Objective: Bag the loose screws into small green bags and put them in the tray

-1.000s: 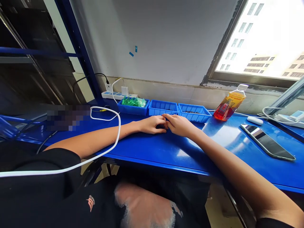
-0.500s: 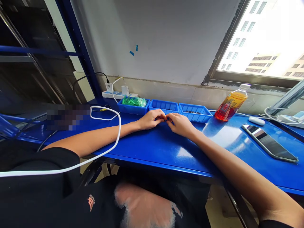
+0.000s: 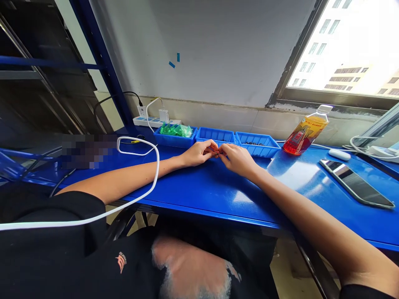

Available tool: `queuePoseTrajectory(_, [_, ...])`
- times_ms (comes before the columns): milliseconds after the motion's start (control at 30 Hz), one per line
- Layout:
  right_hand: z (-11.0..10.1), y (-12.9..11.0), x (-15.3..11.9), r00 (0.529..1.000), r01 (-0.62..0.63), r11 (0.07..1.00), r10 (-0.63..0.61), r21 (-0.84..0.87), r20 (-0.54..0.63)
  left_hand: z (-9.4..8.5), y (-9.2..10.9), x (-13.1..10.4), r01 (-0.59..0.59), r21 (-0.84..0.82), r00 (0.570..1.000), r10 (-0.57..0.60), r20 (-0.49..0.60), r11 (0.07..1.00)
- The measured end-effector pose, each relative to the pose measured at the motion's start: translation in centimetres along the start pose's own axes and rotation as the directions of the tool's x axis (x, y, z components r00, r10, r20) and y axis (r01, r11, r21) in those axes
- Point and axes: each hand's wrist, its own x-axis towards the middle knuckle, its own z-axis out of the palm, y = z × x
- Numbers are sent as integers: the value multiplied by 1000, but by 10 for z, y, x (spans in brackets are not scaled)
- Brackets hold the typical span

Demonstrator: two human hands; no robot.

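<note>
My left hand (image 3: 200, 153) and my right hand (image 3: 236, 158) meet fingertip to fingertip above the blue table. Between their pinched fingers is a tiny dark piece (image 3: 217, 153), mostly covered by the fingers and too small to name. Just behind the hands stand three blue bins in a row. The left bin (image 3: 176, 142) holds green plastic pieces and a clear bag. The middle bin (image 3: 215, 133) is partly hidden by my fingers. Small black parts (image 3: 254, 143) lie in the right bin (image 3: 264, 151).
A bottle of red drink (image 3: 304, 135), a white oval case (image 3: 339, 155) and a phone (image 3: 357, 182) stand or lie on the right of the table (image 3: 199, 191). A white cable (image 3: 152, 189) loops over my left forearm. A power strip (image 3: 146, 121) sits by the wall.
The fingers of both hands have shifted slightly around the small dark piece, staying together. The whole view has tilted a little; the bins and bottle stay in place.
</note>
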Motion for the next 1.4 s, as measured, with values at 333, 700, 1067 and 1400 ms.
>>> queuePoseTrajectory(333, [1, 0, 0, 1000, 23, 999, -23, -37, 19, 1, -1, 0, 63, -56, 997, -65, -38, 996])
queuePoseTrajectory(700, [-2, -5, 0, 999, -20, 997, 22, -74, 28, 1, 8, -1, -1, 388, 1000, 5, -8, 922])
queuePoseTrajectory(1067, [-1, -4, -1, 1000, 1, 1000, -1, -1, -14, 0, 11, -1, 19, 544, 999, -34, 17, 839])
queuePoseTrajectory(1400, [5, 4, 1, 984, 99, 994, -104, -42, -141, -1, 11, 1, 11, 540, 995, -62, 76, 841])
